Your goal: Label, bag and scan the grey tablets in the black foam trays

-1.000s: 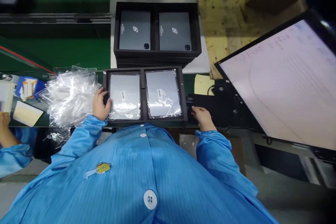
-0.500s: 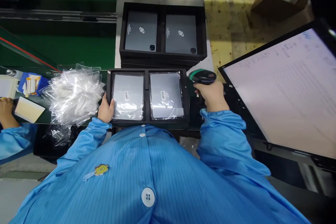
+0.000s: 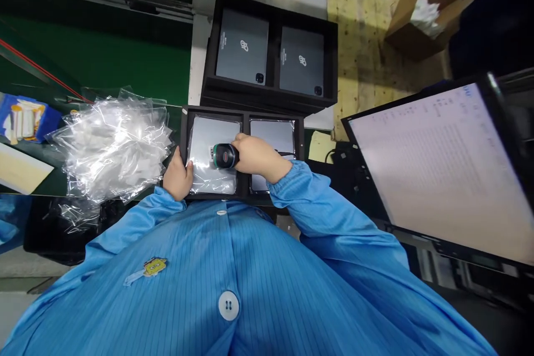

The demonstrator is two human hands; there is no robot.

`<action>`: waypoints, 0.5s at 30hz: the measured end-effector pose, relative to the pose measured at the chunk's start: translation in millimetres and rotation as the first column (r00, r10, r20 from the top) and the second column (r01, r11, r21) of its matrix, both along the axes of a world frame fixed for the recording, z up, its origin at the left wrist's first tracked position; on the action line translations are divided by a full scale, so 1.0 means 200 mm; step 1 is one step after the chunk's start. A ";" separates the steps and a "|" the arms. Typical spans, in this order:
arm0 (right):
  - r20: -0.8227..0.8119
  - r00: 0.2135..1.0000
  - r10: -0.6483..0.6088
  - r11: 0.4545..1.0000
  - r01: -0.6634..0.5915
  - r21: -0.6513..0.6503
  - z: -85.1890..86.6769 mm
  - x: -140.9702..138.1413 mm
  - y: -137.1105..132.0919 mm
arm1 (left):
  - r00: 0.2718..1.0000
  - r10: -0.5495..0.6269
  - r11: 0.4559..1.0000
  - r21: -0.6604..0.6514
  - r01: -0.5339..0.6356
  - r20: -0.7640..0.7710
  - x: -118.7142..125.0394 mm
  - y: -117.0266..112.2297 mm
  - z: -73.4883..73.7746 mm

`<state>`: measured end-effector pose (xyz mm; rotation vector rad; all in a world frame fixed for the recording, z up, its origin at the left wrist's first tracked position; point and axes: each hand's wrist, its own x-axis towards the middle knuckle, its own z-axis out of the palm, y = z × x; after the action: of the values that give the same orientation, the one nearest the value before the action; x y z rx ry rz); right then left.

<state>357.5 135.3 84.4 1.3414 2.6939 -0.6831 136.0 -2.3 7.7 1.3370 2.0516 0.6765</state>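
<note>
In front of my body lies a black foam tray (image 3: 299,132) with two compartments, each holding a tablet in clear plastic. My left hand (image 3: 177,176) grips the tray's left edge, thumb on the rim near the left tablet (image 3: 213,129). A black and green barcode scanner (image 3: 226,156) is held in my right hand (image 3: 259,157), its head over the barcode label on the left tablet. My right hand and wrist cover part of the right tablet (image 3: 273,129).
Behind stands a stack of black trays (image 3: 273,39), two tablets in the top one. Clear plastic bags (image 3: 117,144) are piled at left, near a blue bin (image 3: 52,122). A monitor (image 3: 442,167) stands at right; an open carton (image 3: 411,22) is farther back.
My right hand has brought the scanner left, from beside the tray to above the left tablet. My left hand stays on the tray's edge. The camera view has shifted and tilted.
</note>
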 end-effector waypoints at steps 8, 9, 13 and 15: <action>0.060 0.994 0.092 0.996 -0.091 -0.016 0.04 -0.01 0.00 | 1.000 0.002 1.000 -0.005 -0.001 0.016 0.01 0.00 0.00; 0.054 0.994 0.096 0.995 -0.096 -0.015 0.05 -0.01 0.00 | 1.000 0.003 1.000 -0.005 -0.003 0.017 0.01 0.00 0.00; -0.079 0.997 0.025 0.998 -0.021 0.055 0.08 0.11 0.03 | 1.000 0.007 1.000 0.002 -0.007 0.015 0.01 -0.01 -0.01; -0.177 0.973 -0.146 0.974 0.172 0.145 0.08 0.28 0.07 | 1.000 0.011 1.000 0.012 -0.011 0.013 0.00 -0.01 -0.01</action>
<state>413.6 150.0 100.9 1.6228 2.8463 -0.6282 136.7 -3.7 6.2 1.3256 2.0486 0.7011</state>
